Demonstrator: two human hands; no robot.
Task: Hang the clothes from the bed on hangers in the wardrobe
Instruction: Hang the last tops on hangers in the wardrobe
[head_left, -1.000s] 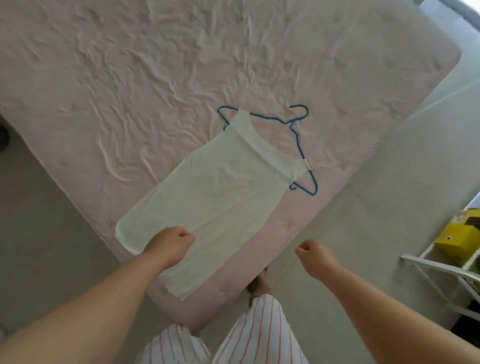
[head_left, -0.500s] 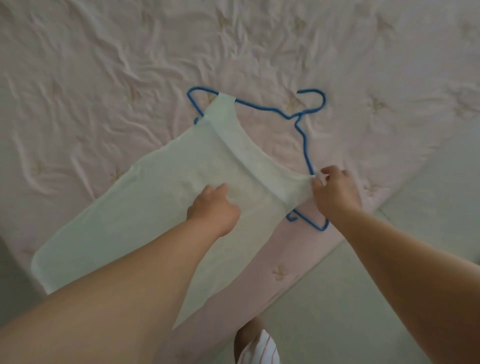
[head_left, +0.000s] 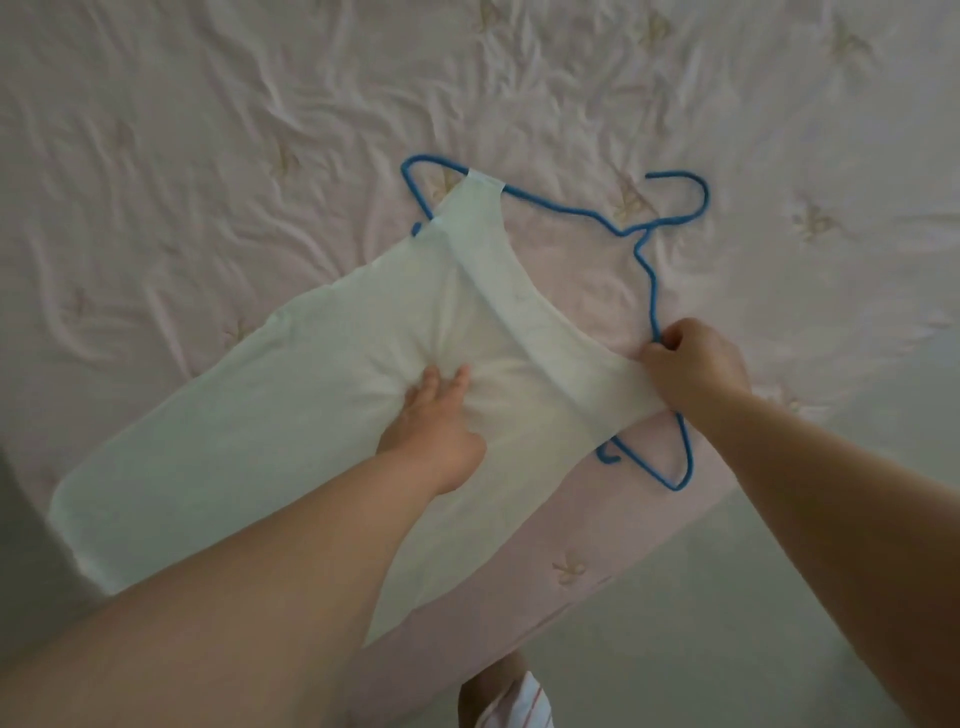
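A pale white sleeveless top (head_left: 291, 415) lies flat near the corner of the pink bed (head_left: 260, 130), with a blue wire hanger (head_left: 649, 260) threaded through its shoulder straps. The hanger's hook points to the upper right. My left hand (head_left: 431, 421) presses down on the middle of the top, fingers bunching the cloth. My right hand (head_left: 696, 364) pinches the near shoulder strap together with the blue wire of the hanger. The far strap sits over the hanger's other end.
The wrinkled pink bedspread fills most of the view. Grey floor (head_left: 727, 623) shows beyond the bed's corner at the lower right. A striped trouser leg (head_left: 514, 706) and a foot show at the bottom edge.
I have leaned in over the bed. My left hand moved from the hem up to the middle of the top, and my right hand came from the air to grip the near strap and hanger.
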